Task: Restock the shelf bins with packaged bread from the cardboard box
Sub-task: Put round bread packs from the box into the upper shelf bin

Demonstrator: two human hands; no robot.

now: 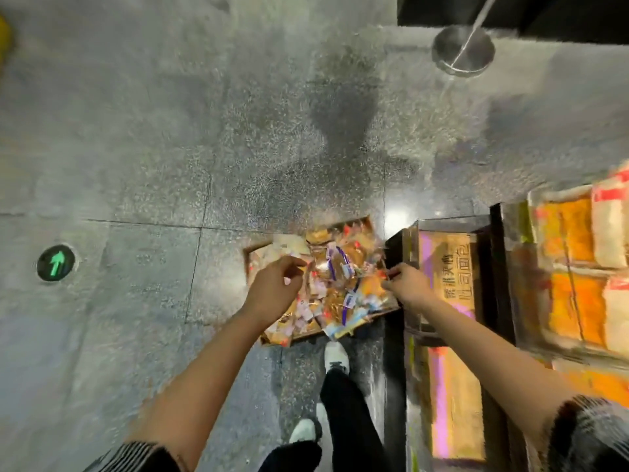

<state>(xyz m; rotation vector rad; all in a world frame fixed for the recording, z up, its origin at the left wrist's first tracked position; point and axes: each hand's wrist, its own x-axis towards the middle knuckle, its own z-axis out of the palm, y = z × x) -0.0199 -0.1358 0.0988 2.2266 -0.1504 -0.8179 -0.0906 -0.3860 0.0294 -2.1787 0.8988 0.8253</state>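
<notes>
A cardboard box (253,253) stands open on the floor below me, filled with several wrapped bread packages (343,284). My left hand (272,291) hovers over the box's left side, fingers curled round the edge of a pale bread package (289,246). My right hand (406,282) is at the box's right edge and pinches the corner of a clear-wrapped package (372,267); motion blur hides the exact grip. To the right, shelf bins (575,233) hold orange and white bread packs.
A grey speckled tile floor (170,148) spreads to the left and ahead, with a green arrow marker (56,263). A metal stanchion base (463,51) stands at the upper right. My feet in white shoes (336,357) are just behind the box, beside the shelf's labelled front (456,267).
</notes>
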